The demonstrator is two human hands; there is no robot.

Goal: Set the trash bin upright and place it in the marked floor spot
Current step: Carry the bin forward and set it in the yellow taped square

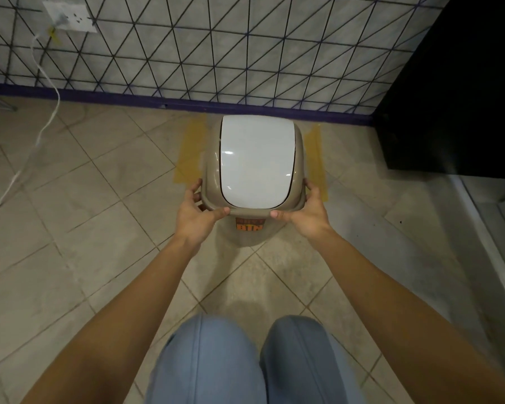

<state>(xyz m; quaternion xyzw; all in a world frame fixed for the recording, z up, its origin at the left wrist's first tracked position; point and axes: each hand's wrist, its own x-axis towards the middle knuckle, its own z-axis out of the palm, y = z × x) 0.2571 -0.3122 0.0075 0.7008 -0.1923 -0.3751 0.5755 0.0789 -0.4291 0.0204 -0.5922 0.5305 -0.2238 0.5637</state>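
The beige trash bin (212,173) stands upright, seen from above, with a white swing lid (255,161) and an orange label on its near side. It sits between two strips of yellow floor tape (188,153), close to the tiled wall. My left hand (199,212) grips the near left edge of the bin's top rim. My right hand (305,212) grips the near right edge, thumb on the front lip. The bin's base is hidden under its top.
A tiled wall with a dark skirting (187,104) runs behind the bin. A black cabinet (455,97) stands to the right. A white cable (45,123) hangs from a wall socket (67,17) at left. My knees (245,360) are at the bottom.
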